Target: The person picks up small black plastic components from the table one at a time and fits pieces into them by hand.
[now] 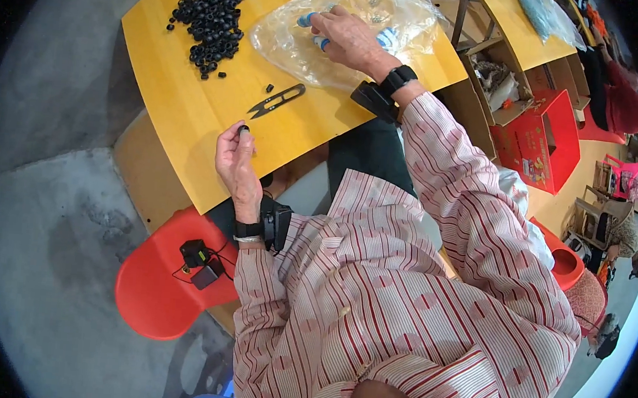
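One small black piece [243, 129] is pinched in the fingertips of the left hand [237, 165], over the near edge of the yellow table [166, 103]. The right hand [351, 40] curls over a blue-and-white thing [386, 36] at the clear plastic bag [282, 40]; from here I can't tell whether it grips. Between the hands lie black snips [279, 101], with a heap of black pieces [213, 25] farther left.

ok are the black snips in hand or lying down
Lying down: the snips rest flat on the yellow table, just beyond the left hand.
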`<action>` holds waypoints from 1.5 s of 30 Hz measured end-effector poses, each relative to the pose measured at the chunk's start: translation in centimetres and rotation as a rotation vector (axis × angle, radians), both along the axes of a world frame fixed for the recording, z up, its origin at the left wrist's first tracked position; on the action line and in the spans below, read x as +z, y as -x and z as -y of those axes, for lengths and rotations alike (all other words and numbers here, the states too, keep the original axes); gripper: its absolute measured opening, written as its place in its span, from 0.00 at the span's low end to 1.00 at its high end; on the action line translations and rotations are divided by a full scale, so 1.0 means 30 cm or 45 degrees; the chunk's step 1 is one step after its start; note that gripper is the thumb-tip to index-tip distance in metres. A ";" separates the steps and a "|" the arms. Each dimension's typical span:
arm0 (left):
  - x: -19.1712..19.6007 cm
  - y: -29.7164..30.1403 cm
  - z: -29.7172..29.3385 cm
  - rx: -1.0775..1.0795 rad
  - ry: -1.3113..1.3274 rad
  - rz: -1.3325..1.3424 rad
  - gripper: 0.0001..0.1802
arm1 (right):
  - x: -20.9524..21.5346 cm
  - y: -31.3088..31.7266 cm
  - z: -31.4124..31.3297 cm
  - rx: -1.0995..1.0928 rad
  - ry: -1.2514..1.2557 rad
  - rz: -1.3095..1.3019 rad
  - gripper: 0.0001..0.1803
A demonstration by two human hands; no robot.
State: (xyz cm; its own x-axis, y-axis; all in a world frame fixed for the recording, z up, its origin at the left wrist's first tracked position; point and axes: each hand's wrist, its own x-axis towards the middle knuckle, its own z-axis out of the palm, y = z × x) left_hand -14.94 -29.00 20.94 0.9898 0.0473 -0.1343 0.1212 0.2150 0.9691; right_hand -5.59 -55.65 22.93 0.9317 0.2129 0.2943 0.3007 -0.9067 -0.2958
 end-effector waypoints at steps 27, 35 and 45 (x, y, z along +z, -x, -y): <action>0.140 0.045 0.076 0.037 0.105 0.097 0.09 | 0.212 0.305 -0.352 0.472 -0.148 0.274 0.18; 0.130 0.065 0.029 -0.010 0.312 0.008 0.11 | 0.205 0.316 -0.360 0.573 -0.140 0.202 0.24; 0.158 0.078 0.016 -0.091 0.728 -0.173 0.12 | 0.185 0.339 -0.369 0.489 -0.541 0.194 0.33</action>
State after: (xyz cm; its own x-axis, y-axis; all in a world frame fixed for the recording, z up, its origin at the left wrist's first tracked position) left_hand -17.29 -29.47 25.68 0.9600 -0.1362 -0.2447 0.2697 0.6851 0.6767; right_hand -15.75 -44.57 28.48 0.7516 0.3608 0.5522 0.6516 -0.5359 -0.5368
